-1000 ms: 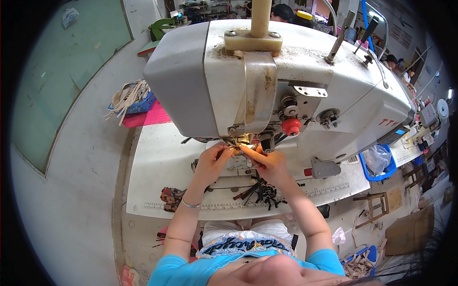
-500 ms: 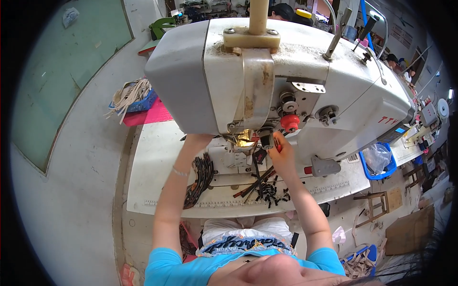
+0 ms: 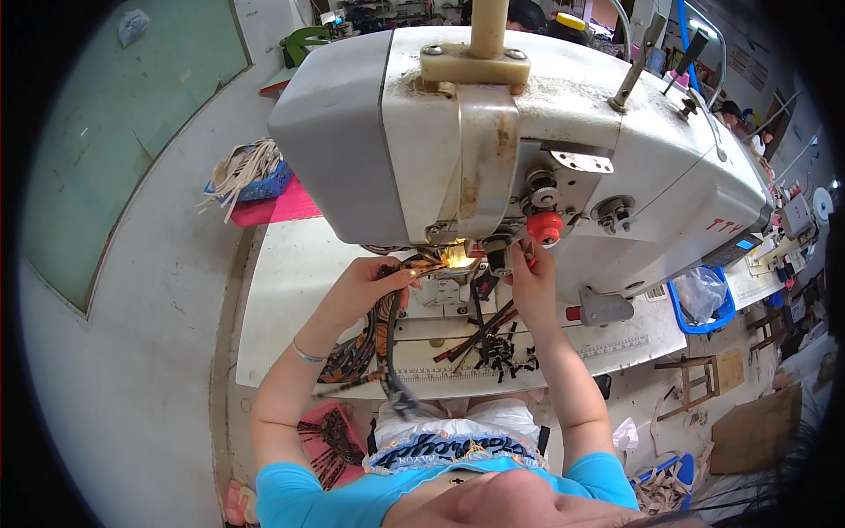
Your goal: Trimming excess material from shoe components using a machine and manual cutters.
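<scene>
A large white sewing machine [image 3: 334, 141] stands over the white table [image 3: 282, 273], its needle area [image 3: 458, 255] lit yellow. My left hand [image 3: 370, 286] pinches dark, orange-patterned fabric straps [image 3: 385, 339] just left of the needle. Their upper ends run toward the light, and their loose lengths hang over the table's front edge, blurred at the tip. Close to the right of the needle, my right hand [image 3: 534, 280] is closed, with a bit of red showing at its fingers; what it holds is unclear. Dark strips [image 3: 475, 336] and short black pieces [image 3: 502, 359] lie below it.
A pink basket [image 3: 352, 431] with more patterned straps sits below the table's front edge. Blue baskets stand at the back left [image 3: 264, 185], right [image 3: 726, 312] and lower right [image 3: 685, 471]. A wooden stool [image 3: 695, 387] is on the floor at right. People are in the background.
My left hand has come back toward me from behind the needle area, bringing straps that now dangle over the table edge. My right hand stays beside the needle, shifted slightly.
</scene>
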Demonstrator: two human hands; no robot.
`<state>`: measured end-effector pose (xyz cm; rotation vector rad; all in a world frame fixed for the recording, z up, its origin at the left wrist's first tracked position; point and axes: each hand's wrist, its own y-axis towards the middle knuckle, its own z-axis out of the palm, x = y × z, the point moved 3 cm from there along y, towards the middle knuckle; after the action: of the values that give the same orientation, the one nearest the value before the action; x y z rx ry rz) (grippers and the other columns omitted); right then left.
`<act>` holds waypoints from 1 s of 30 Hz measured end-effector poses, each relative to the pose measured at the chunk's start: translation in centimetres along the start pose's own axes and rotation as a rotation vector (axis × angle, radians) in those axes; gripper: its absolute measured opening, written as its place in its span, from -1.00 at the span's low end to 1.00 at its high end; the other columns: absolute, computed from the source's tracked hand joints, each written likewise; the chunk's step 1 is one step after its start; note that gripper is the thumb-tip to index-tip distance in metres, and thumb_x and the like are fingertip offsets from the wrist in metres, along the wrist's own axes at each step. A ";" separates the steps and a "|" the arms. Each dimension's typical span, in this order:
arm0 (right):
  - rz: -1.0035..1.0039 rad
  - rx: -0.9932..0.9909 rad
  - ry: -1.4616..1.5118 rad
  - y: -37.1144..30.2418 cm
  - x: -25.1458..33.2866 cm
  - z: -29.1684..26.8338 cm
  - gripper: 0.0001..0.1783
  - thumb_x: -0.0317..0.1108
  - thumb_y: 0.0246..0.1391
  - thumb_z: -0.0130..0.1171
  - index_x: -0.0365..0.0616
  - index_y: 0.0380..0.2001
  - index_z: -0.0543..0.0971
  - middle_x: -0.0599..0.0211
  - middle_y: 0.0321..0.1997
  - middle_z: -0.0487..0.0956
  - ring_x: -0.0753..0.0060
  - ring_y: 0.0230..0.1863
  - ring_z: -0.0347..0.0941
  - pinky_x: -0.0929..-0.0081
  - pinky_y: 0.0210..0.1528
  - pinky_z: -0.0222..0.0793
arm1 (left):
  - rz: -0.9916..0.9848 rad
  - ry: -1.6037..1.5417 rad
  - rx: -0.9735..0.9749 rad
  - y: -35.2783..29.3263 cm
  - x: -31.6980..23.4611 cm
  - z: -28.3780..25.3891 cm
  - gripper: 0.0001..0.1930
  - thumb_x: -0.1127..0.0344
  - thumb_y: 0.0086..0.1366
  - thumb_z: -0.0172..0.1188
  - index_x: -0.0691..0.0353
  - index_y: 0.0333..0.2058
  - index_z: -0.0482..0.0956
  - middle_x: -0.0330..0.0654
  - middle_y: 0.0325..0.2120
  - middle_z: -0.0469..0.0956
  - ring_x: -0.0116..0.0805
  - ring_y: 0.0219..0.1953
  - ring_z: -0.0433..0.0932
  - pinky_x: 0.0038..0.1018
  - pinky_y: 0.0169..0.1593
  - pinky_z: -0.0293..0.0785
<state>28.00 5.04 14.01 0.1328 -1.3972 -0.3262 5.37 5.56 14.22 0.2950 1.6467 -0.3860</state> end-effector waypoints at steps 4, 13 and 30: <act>0.009 0.012 -0.033 -0.1 0.3 0.2 -0.76 -0.32 0.12 0.03 -0.26 -0.52 0.50 0.52 -0.67 0.34 0.75 -0.60 0.17 0.71 -0.56 0.04 | 0.046 -0.011 -0.009 0.2 0.6 -0.2 -0.75 0.25 0.27 0.07 0.38 -0.35 0.54 -0.26 -0.64 0.50 -0.57 -0.59 0.43 -0.64 -0.47 0.35; -0.013 0.009 -0.144 0.0 0.4 -0.4 -0.71 -0.26 0.14 0.01 -0.26 -0.54 0.49 0.55 -0.70 0.31 0.75 -0.61 0.15 0.68 -0.57 0.04 | -0.026 -0.144 -0.034 -0.1 1.3 0.5 -0.65 0.17 0.32 -0.04 0.39 -0.26 0.53 -0.19 -0.60 0.52 -0.51 -0.56 0.47 -0.62 -0.46 0.38; 0.171 0.502 -0.696 -3.4 0.2 -0.6 -0.73 -0.22 0.03 0.22 -0.24 -0.36 0.58 0.37 -0.63 0.47 0.65 -0.56 0.23 0.56 -0.47 0.22 | 0.097 -0.278 -0.215 -1.4 4.9 7.5 -0.72 0.28 0.32 -0.01 0.41 -0.28 0.57 -0.20 -0.44 0.56 -0.53 -0.43 0.50 -0.63 -0.39 0.47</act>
<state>28.13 1.67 13.17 0.3301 -2.1489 0.1523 11.04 1.01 8.80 0.1509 1.3810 -0.1651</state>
